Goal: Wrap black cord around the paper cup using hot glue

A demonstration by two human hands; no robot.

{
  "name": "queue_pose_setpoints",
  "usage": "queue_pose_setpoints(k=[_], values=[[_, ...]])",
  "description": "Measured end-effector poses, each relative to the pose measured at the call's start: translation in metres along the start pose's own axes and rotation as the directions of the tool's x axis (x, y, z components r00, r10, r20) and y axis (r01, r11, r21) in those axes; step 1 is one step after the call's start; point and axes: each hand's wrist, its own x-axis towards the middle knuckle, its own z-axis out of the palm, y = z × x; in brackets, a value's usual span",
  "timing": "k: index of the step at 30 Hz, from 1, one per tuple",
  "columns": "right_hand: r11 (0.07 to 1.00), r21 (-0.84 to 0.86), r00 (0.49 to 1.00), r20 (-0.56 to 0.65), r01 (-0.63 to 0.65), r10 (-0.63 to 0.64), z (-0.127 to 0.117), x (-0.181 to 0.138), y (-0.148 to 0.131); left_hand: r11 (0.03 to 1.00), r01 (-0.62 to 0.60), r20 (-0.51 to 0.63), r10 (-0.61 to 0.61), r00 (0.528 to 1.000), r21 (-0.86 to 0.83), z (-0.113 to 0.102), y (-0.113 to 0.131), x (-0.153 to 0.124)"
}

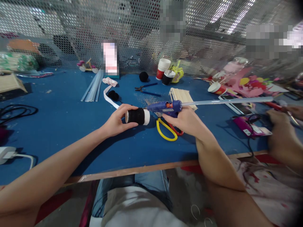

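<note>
My left hand (118, 121) is closed round a paper cup (138, 116) lying on its side, wrapped in black yarn with a white band at its right end. My right hand (189, 121) grips a blue glue gun (165, 107), a long clear glue stick sticking out of its back to the right. Its nozzle is close to the cup's white end; whether they touch I cannot tell. Beneath the gun lie scissors (167, 130) with yellow and red handles, partly hidden. A white ribbon (109, 96) runs from behind the cup to a small roll.
Several glue sticks (92, 86), blue-handled pliers (148, 90), a black yarn ball (143, 76), stacked paper cups (163, 67) and wooden sticks (182, 96) lie beyond my hands. A phone (235, 104) and purple box (251, 126) are right, beside a co-worker's arm (284, 138). Perforated metal mesh (137, 37) stands behind.
</note>
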Motion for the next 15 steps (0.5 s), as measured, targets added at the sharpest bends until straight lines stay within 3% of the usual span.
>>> queue_pose_setpoints(k=[9, 15], values=[[0.999, 0.03, 0.999, 0.025, 0.024, -0.025, -0.0055, -0.0016, -0.0073, 0.959, 0.2, -0.04, -0.212, 0.976, -0.201, 0.0039, -0.0053, -0.0002], [0.998, 0.063, 0.998, 0.059, -0.021, 0.017, -0.0062, -0.0049, -0.0086, 0.911, 0.281, 0.008, -0.292, 0.956, -0.303, 0.0023, -0.0048, 0.0013]])
